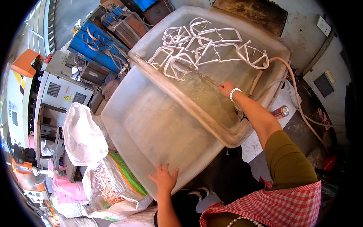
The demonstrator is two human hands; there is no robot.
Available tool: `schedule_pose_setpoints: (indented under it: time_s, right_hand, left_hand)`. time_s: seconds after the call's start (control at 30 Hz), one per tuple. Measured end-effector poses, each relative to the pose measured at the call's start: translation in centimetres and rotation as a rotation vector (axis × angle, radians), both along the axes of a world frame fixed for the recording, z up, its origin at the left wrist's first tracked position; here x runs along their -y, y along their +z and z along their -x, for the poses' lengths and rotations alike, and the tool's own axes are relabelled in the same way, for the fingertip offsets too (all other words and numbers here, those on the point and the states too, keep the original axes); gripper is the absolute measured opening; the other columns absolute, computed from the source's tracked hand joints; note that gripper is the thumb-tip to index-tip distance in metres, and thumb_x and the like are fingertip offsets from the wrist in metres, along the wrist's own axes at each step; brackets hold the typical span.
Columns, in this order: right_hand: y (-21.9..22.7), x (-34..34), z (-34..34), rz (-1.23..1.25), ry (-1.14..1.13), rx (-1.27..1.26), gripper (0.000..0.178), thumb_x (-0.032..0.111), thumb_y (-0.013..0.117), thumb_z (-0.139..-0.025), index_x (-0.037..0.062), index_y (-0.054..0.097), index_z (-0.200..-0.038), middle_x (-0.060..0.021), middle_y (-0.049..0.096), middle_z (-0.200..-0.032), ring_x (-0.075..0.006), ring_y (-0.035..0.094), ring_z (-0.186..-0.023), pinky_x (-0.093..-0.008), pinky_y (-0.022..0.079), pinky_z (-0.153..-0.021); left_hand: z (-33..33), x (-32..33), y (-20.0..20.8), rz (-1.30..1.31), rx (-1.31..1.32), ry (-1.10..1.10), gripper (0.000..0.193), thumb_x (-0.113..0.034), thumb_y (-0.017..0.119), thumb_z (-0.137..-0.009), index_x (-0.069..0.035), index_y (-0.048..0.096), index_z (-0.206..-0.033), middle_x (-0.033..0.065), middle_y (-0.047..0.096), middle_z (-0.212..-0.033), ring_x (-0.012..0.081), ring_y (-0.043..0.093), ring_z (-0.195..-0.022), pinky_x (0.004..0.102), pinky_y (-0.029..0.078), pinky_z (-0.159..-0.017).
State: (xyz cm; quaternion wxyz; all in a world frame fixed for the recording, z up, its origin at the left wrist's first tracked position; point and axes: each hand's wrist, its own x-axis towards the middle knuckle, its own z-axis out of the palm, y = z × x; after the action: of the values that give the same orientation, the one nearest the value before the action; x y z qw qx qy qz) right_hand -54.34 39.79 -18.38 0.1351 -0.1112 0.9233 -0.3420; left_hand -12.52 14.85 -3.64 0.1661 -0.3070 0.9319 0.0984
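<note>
My right hand [227,89], with a white bead bracelet at the wrist, is closed on one end of a thin brown stick [206,78]. The stick reaches left across the far plastic tub [230,132], low over its murky water. Its far end comes close to a cluster of white looped plastic pieces [196,47] joined by thin runners. Whether it touches them I cannot tell. My left hand [165,178] is open, fingers spread, at the near edge of the second, translucent tub [162,113], and holds nothing.
A tan hose [293,73] hangs over the far tub's right rim. Beside it stands a spray can [280,112]. White woven sacks [85,132], one holding pinkish plastic scraps [104,183], crowd the left. Blue metal equipment [96,47] stands behind them.
</note>
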Motion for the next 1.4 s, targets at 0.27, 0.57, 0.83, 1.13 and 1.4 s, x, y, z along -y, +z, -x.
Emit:
schedule_pose_setpoints:
  time_s: [0.27,0.57,0.83,1.13,1.4]
  right_hand:
    - [-0.5,3.8,-3.6,0.405,-0.185,0.278,0.034,0.036,0.061,-0.085,0.0035,0.071,-0.083,-0.0033,0.059,-0.057,-0.013,0.053,-0.049,-0.033,0.045,-0.054]
    - [5.5,2.1,-6.3,0.675,-0.188,0.353,0.025,0.031,0.06,-0.09,0.0086,0.07,-0.094,0.0012,0.053,-0.055,-0.0066,0.04,-0.039,-0.0237,0.03,-0.037]
    - [21.4,-4.5,-9.6,0.716,-0.085,0.206,0.026,0.029,0.059,-0.093,0.0071,0.067,-0.104,0.0035,0.048,-0.056,-0.0036,0.035,-0.04,-0.0212,0.026,-0.036]
    - [36.6,-12.1,-19.1,0.565,0.058,0.159,0.028,0.024,0.055,-0.095,0.0026,0.064,-0.112,0.0047,0.046,-0.057,-0.0012,0.035,-0.043,-0.018,0.025,-0.038]
    - [36.4,-13.0,-23.1,0.204,0.353,0.088,0.02,0.016,0.06,-0.091,0.0041,0.068,-0.105,0.0034,0.056,-0.064,-0.0041,0.051,-0.059,-0.0232,0.041,-0.05]
  left_hand:
    - [-1.6,-0.5,0.7,-0.082,0.023,-0.035,0.057,-0.044,0.063,-0.083,-0.011,0.053,-0.128,0.0189,0.041,-0.14,0.0331,0.041,-0.129,0.0672,0.01,-0.106]
    - [-1.7,0.5,1.1,-0.059,-0.013,-0.13,0.058,-0.045,0.063,-0.083,-0.01,0.052,-0.128,0.0148,0.052,-0.131,0.031,0.05,-0.121,0.0687,0.014,-0.104]
    - [-0.5,-0.2,2.3,-0.1,0.007,-0.145,0.057,-0.044,0.061,-0.084,-0.01,0.051,-0.129,0.0137,0.055,-0.127,0.0312,0.05,-0.12,0.0667,0.016,-0.105]
    - [0.1,-1.1,1.3,-0.127,0.032,-0.188,0.059,-0.046,0.06,-0.084,-0.011,0.049,-0.131,0.0151,0.054,-0.127,0.032,0.052,-0.118,0.0633,0.02,-0.105]
    - [1.2,-2.5,1.9,-0.311,-0.002,-0.281,0.058,-0.042,0.061,-0.084,-0.008,0.049,-0.13,0.0181,0.055,-0.124,0.0357,0.053,-0.115,0.0507,0.038,-0.099]
